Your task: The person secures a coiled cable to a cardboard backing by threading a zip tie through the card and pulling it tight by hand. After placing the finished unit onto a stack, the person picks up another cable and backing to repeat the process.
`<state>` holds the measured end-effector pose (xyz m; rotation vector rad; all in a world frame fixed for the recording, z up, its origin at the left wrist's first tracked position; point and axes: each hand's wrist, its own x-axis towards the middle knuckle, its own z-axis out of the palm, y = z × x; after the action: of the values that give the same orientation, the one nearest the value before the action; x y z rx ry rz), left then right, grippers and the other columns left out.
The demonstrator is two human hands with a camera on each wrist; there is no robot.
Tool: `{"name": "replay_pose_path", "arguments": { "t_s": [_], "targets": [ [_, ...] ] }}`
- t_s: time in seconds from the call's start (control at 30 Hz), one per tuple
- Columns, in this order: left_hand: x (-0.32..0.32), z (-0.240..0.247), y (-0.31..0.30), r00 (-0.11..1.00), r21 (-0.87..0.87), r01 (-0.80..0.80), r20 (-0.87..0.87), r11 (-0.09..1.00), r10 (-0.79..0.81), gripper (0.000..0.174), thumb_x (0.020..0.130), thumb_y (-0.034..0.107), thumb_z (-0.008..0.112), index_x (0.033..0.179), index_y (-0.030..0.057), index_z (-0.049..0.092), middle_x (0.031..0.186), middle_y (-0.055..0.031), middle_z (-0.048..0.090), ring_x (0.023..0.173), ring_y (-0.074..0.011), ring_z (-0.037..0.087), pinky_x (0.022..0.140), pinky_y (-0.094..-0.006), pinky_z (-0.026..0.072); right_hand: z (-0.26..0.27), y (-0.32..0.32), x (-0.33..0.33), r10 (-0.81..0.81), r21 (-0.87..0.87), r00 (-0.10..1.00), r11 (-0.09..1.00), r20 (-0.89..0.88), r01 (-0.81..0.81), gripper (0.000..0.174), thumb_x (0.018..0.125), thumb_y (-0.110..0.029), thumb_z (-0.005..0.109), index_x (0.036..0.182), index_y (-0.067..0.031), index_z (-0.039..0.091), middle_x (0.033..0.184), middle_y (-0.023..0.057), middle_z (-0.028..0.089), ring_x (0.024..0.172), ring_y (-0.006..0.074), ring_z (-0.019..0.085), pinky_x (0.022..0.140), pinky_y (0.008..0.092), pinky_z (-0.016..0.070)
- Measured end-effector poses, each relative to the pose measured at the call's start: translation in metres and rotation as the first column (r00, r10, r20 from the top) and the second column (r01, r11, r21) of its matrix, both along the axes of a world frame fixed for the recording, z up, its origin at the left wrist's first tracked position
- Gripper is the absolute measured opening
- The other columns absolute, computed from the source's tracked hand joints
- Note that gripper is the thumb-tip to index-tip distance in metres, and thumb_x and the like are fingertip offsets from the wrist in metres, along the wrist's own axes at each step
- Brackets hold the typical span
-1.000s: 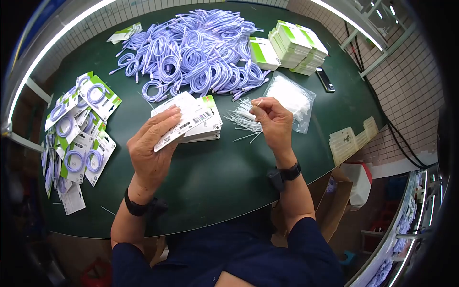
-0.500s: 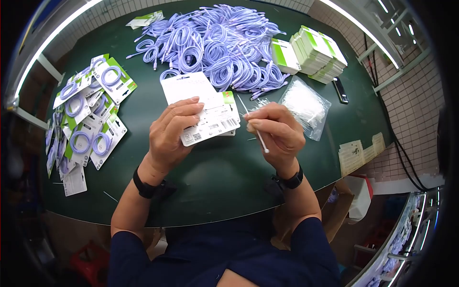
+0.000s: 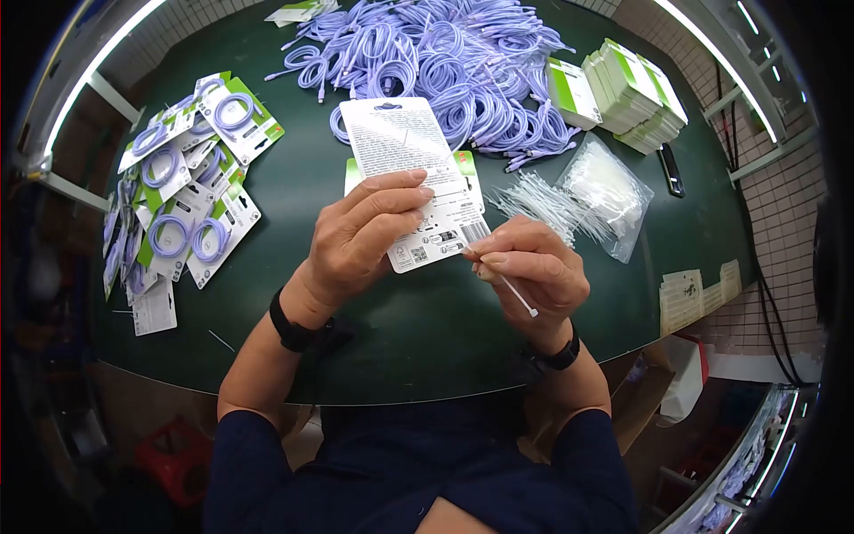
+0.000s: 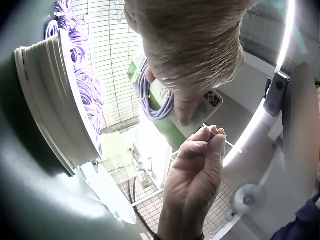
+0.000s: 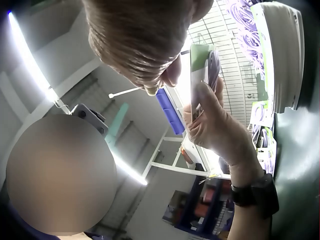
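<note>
My left hand [image 3: 365, 233] holds a white packaging card [image 3: 396, 138], its printed back facing up in the head view. On the card's other side a coiled lilac cable [image 4: 145, 102] lies against a green and white front, with the thumb pressing there in the left wrist view. My right hand [image 3: 541, 271] pinches a white cable tie [image 3: 519, 297] between thumb and forefinger. The tie's head points down and right; its other end is at the card's lower right corner. Under the held card, a stack of cards [image 3: 469, 173] shows partly on the table.
A heap of lilac cables [image 3: 445, 53] covers the back. Card stacks [image 3: 623, 98], a bag of cable ties [image 3: 609, 182], loose ties [image 3: 538, 203] and a black phone-like object [image 3: 672, 169] are at the right. Cards with coiled cables [image 3: 169, 196] are piled at the left.
My right hand has brought a cable tie from the loose ties to the held card's lower right corner. The left hand has lifted the card and turned it more upright.
</note>
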<state>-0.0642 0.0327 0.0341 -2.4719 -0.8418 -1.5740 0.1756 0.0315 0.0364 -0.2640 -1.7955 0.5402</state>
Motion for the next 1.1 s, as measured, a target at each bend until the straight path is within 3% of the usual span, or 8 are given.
{"name": "replay_pose_path", "arguments": {
  "t_s": [0.33,0.47,0.73,0.87,1.0,1.1],
  "targets": [
    [0.000,0.001,-0.001,1.000,0.001,0.009,-0.029,1.000,-0.009,0.023,0.077,0.003,0.084,0.091,0.0005,0.065,0.111,-0.0157,0.077,0.113,-0.0373,0.075,0.088,-0.0426,0.0648,-0.001,-0.002,0.001,0.006,-0.107,1.000,0.994,-0.021,-0.008,0.025,0.087,0.009,0.081,0.107,-0.0024,0.071,0.099,0.0187,0.075,0.082,0.0240,0.076,0.068,0.0325,0.0585],
    [0.001,-0.001,-0.001,1.000,0.003,0.001,-0.018,1.000,-0.001,0.022,0.077,0.003,0.084,0.090,0.0006,0.065,0.110,-0.0153,0.077,0.112,-0.0369,0.076,0.088,-0.0425,0.0649,-0.001,-0.001,-0.001,-0.002,-0.122,1.000,0.993,-0.022,-0.001,0.029,0.081,0.013,0.082,0.105,-0.0014,0.073,0.098,0.0166,0.077,0.088,0.0237,0.077,0.073,0.0319,0.0618],
    [0.005,0.001,-0.005,0.999,-0.019,0.022,-0.031,1.000,-0.023,0.022,0.078,0.004,0.083,0.089,0.0009,0.065,0.107,-0.0146,0.077,0.109,-0.0362,0.077,0.083,-0.0408,0.0657,0.005,0.004,-0.001,-0.037,-0.045,0.999,0.998,0.038,0.038,0.026,0.084,0.008,0.084,0.106,-0.0045,0.075,0.095,0.0131,0.076,0.082,0.0221,0.073,0.069,0.0323,0.0550],
    [0.011,0.006,-0.015,0.997,-0.016,0.000,-0.075,1.000,-0.001,0.023,0.079,0.007,0.087,0.090,0.0016,0.067,0.104,-0.0148,0.079,0.103,-0.0361,0.079,0.082,-0.0394,0.0657,0.009,0.003,0.000,-0.034,-0.103,0.994,0.994,0.108,0.045,0.026,0.081,0.008,0.085,0.102,-0.0060,0.078,0.093,0.0099,0.076,0.083,0.0206,0.071,0.069,0.0310,0.0525],
    [0.019,0.019,-0.032,0.987,0.058,-0.066,-0.141,0.996,0.073,0.022,0.077,0.008,0.086,0.091,0.0023,0.070,0.098,-0.0123,0.079,0.092,-0.0317,0.080,0.076,-0.0361,0.0647,0.024,0.001,0.008,0.026,-0.284,0.976,0.958,0.217,0.038,0.024,0.079,0.009,0.084,0.097,-0.0054,0.080,0.091,0.0084,0.075,0.082,0.0181,0.069,0.068,0.0281,0.0506],
    [0.029,0.040,-0.059,0.973,0.030,-0.106,-0.203,0.994,0.110,0.019,0.077,0.007,0.084,0.092,0.0034,0.071,0.096,-0.0114,0.079,0.086,-0.0288,0.079,0.072,-0.0335,0.0624,0.042,0.002,0.020,0.279,-0.552,0.936,0.825,0.216,-0.118,0.021,0.076,0.008,0.085,0.091,-0.0043,0.080,0.088,0.0065,0.073,0.081,0.0166,0.067,0.067,0.0259,0.0486]
  ]
}}
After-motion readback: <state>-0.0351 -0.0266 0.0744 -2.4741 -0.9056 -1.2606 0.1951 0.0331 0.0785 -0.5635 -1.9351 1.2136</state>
